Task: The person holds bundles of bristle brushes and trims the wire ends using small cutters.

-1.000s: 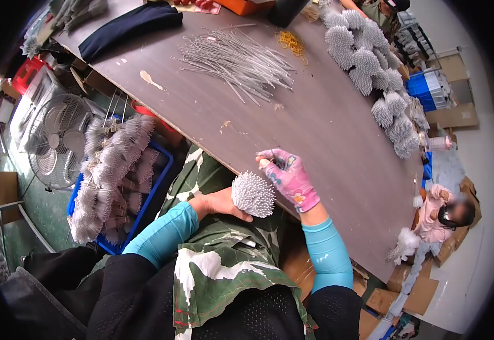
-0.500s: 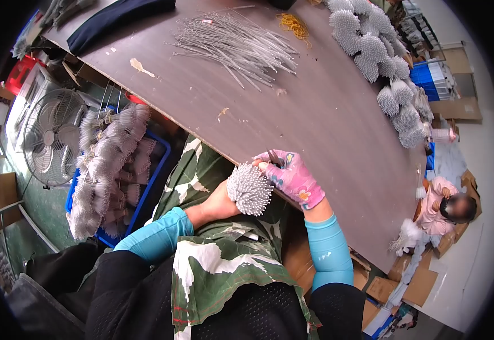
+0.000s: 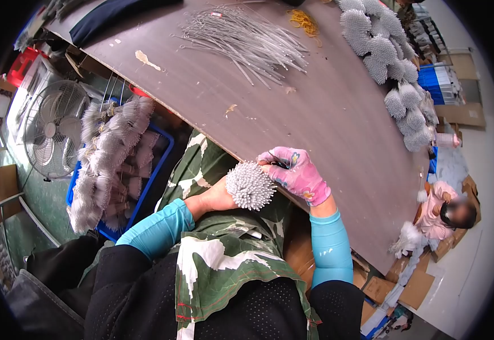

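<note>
A bundle of thin rods with whitish-grey beaded tips [image 3: 251, 186] points its round end up at the camera, above my lap. My bare left hand [image 3: 217, 196] is wrapped round it from the left. At its upper right edge is my right hand [image 3: 296, 174], in a pink flowered glove with bare fingertips. Its thumb and fingers are pinched together, with a small dark tool, partly hidden, between them. Farther up on the brown table [image 3: 326, 130] lies a loose heap of thin grey-white wire rods [image 3: 247, 42].
Yellow rubber bands [image 3: 305, 22] and stacked bundles [image 3: 380, 51] lie toward the table's far side. A dark cloth [image 3: 116, 20] rests at upper left. Left of my legs stand a blue crate [image 3: 168, 148] of bundles and a fan [image 3: 51, 130]. A person in pink [image 3: 435, 212] is at right.
My right hand has come closer to the bundle and now meets its upper right edge. My left hand still holds the bundle. The view has shifted slightly.
</note>
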The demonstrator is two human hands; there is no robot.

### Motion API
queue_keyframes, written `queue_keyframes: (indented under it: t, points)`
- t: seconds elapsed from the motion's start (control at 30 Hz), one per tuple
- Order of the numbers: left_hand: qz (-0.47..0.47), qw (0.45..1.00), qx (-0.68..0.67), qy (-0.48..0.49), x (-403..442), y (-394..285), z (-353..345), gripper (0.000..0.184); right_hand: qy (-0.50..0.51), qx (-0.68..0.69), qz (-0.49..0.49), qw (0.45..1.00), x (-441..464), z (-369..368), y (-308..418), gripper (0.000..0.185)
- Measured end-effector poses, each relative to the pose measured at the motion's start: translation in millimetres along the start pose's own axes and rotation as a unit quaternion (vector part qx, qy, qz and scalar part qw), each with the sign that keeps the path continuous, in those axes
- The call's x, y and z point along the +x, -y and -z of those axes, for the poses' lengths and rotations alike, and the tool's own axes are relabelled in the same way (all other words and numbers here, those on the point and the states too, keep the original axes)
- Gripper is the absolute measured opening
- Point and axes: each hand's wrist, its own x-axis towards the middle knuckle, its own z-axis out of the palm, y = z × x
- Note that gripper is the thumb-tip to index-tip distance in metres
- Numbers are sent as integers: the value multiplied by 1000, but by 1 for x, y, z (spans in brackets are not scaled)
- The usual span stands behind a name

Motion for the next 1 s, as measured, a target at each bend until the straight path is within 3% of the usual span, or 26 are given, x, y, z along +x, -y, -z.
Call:
queue_keyframes:
  t: [0.1, 0.17, 0.27, 0.43, 0.63, 0.73, 0.8, 0.83, 0.9, 1.0]
  points:
    - [-17, 998, 63, 10, 6, 9, 1, 56, -17, 5, -6, 1000, -1, -3, 0, 18]
    - [-6, 1000, -8, 2, 3, 1, 3, 54, -22, 5, -10, 1000, -3, -4, 1, 18]
    - [-56, 996, 70, -31, 2, 0, 5, 52, -21, 3, -3, 1000, -3, -5, 2, 18]
    - [-25, 999, 45, -5, 1, 11, 5, 52, -26, -4, 2, 1000, -4, -11, 1, 16]
    - [-71, 991, 112, -32, 2, 7, 3, 50, -53, -121, 87, 987, -4, -17, -4, 12]
    - [-68, 988, 133, -33, 0, 11, 3, 46, -207, -85, 153, 962, -9, -17, 10, 11]
    - [-41, 988, 145, -25, -5, 28, -4, 41, -356, -75, 222, 905, -18, -5, 39, 14]
    - [-38, 989, 143, -30, -7, 29, -5, 41, -419, 36, 245, 873, -20, 7, 52, 12]
    - [-23, 997, 76, -22, -7, 30, -6, 42, -439, 119, 308, 836, -30, 38, 84, 16]
    - [-21, 994, 105, -23, -4, 38, -10, 42, -480, 145, 270, 822, -2, 55, 103, 16]
